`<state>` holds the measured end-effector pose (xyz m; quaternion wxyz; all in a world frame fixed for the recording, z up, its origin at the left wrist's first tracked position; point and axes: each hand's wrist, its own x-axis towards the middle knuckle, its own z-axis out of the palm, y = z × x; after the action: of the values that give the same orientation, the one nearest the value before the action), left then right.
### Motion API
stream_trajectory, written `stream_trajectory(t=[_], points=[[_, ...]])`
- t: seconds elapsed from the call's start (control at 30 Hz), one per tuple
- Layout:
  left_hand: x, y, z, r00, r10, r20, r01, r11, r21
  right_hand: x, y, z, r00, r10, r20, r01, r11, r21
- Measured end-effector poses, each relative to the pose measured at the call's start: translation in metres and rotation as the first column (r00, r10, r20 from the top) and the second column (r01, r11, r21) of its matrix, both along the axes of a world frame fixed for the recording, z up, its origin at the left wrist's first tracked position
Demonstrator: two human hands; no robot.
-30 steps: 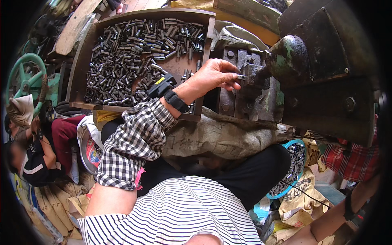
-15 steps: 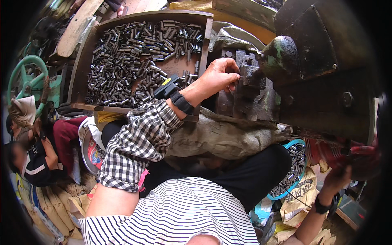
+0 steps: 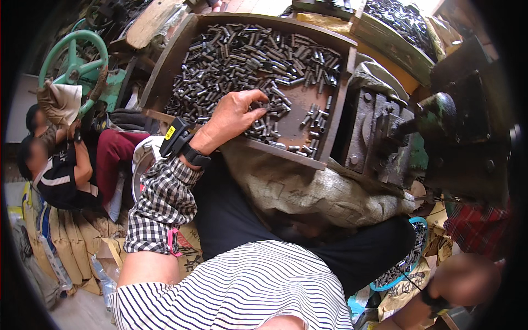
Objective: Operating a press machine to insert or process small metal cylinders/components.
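My left hand [image 3: 235, 116] is low over the wooden tray [image 3: 335, 137], at its near side. Its thumb and forefinger are curled but apart, close to short dark metal tubes [image 3: 279, 102]; no tube shows clearly between them. Many such tubes are heaped in the tray, with a few lying loose on its bare right part. At the lower right is my right hand [image 3: 465, 278], smeared so that its fingers cannot be made out. To the right of the tray stands a dark, oily machine [image 3: 440, 118] with a metal block fixture [image 3: 379, 137] facing its rounded head.
A blue-rimmed basin [image 3: 422, 231] of metal pieces is beside my right knee. Cloth sacking [image 3: 308, 190] hangs below the tray. Another bin [image 3: 399, 25] of pieces stands at the far right. A green handwheel [image 3: 71, 69] and two people [image 3: 60, 165] are at the left.
My left hand has moved from the machine's fixture leftward to the tubes in the tray. My view has swung right, shifting the tray rightward. My right hand appears lower.
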<state>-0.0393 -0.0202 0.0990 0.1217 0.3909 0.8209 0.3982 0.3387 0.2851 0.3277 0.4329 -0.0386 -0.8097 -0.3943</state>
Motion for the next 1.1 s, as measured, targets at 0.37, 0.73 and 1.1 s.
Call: stream_trajectory(t=[0.37,0.73,1.1], points=[[0.0,-0.012,-0.036,0.924,-0.081,-0.374,-0.033,0.957,-0.289,-0.302,-0.117,-0.251,0.722,0.578,0.38,0.02,0.532,-0.847],[0.001,-0.011,-0.049,0.929,-0.04,-0.368,-0.073,0.955,-0.288,-0.325,-0.124,-0.284,0.594,0.659,0.462,0.114,0.499,-0.859],[0.008,0.005,-0.058,0.887,-0.162,-0.433,0.057,0.968,-0.245,-0.248,-0.109,-0.253,0.732,0.671,0.12,0.066,0.107,-0.992]])
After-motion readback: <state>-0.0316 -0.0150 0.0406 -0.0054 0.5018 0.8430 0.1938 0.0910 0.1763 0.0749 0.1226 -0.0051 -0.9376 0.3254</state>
